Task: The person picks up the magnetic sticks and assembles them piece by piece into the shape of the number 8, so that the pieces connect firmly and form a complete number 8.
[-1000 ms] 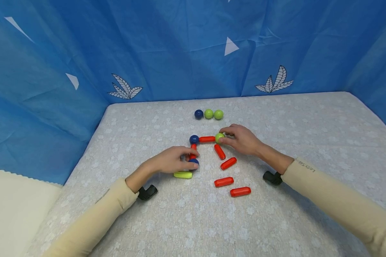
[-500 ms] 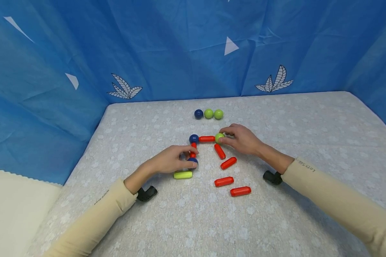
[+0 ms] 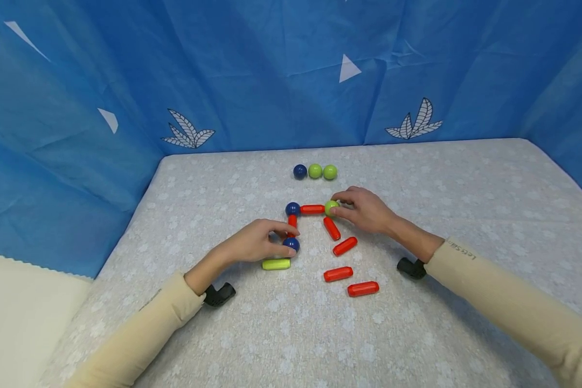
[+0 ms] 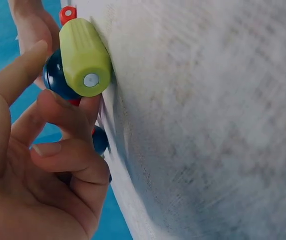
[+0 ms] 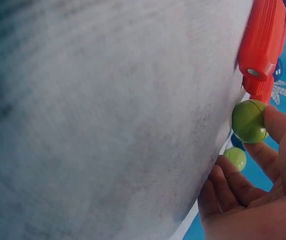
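My left hand [image 3: 257, 241] has its thumb and a finger around a dark blue ball [image 3: 291, 245] at the near end of a red rod [image 3: 292, 223]. That rod's far end meets a second blue ball [image 3: 293, 209]. From there another red rod [image 3: 312, 209] runs right to a green ball [image 3: 331, 208]. My right hand [image 3: 364, 210] pinches this green ball between thumb and finger, also plain in the right wrist view. A yellow-green rod [image 4: 85, 60] lies beside my left thumb, a small metallic disc in its end. Another red rod [image 3: 332, 228] lies just below the green ball.
More loose red rods [image 3: 345, 246] lie right of centre on the patterned cloth [image 3: 291, 334]. Behind the joined pieces sit a blue ball [image 3: 300, 172] and two green balls [image 3: 315, 171] in a row. A blue curtain [image 3: 281, 75] hangs along the back.
The left hand shifts very slightly around the near blue ball, and more of the ball shows now. The right hand and its green ball stay in place.
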Tool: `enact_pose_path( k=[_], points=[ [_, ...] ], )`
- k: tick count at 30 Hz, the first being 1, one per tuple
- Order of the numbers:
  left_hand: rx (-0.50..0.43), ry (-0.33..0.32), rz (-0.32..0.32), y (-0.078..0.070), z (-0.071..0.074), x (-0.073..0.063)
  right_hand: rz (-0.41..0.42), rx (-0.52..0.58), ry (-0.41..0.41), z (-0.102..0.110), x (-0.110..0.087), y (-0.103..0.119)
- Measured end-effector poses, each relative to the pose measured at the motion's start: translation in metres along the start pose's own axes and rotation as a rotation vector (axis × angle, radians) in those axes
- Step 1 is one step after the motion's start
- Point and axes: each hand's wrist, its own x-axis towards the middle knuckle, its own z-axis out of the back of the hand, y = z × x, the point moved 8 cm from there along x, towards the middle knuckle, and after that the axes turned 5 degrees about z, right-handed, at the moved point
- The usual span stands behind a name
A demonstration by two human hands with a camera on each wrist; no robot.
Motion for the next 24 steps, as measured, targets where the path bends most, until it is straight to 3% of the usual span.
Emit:
enact_pose_path(
  k=[14, 21, 24],
  points=[
    [-0.030, 0.014, -0.016, 0.002, -0.003, -0.002, 0.002, 0.001, -0.011, 0.000, -0.003, 0.001],
    [-0.024, 0.011, -0.028, 0.002, -0.003, -0.004, 0.005, 0.023, -0.171, 0.010, -0.018, 0.013],
    [-0.020, 0.005, -0.029, 0.002, -0.001, -0.004, 0.038, 0.017, -0.158, 0.005, -0.024, 0.021]
  ],
)
